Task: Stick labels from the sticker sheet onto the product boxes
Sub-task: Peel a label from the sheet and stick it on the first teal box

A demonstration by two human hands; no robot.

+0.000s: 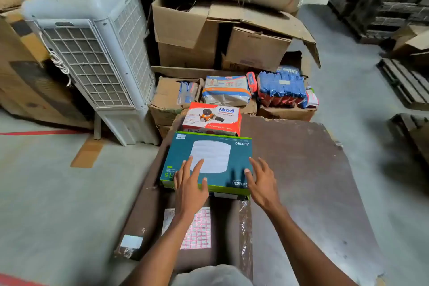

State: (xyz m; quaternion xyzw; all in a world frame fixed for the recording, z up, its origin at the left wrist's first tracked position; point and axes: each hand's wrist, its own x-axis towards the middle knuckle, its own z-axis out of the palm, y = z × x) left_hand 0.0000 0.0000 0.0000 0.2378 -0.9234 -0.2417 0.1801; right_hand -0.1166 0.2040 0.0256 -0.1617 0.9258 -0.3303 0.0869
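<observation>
The teal box with green edges carries "AC1350" in white along its far edge, printed upside down from where the person stands. On its near right corner the white brand word, also upside down, reads "Omada", partly covered by the right hand. On the near left corner green figures end in "15"; the rest sits under the left hand. Behind it, the orange and white box shows "Ikon" in bold blue letters on top, and again on its front face, half hidden. The smaller print there is too blurred to read. The pink-gridded sticker sheet shows no legible text.
</observation>
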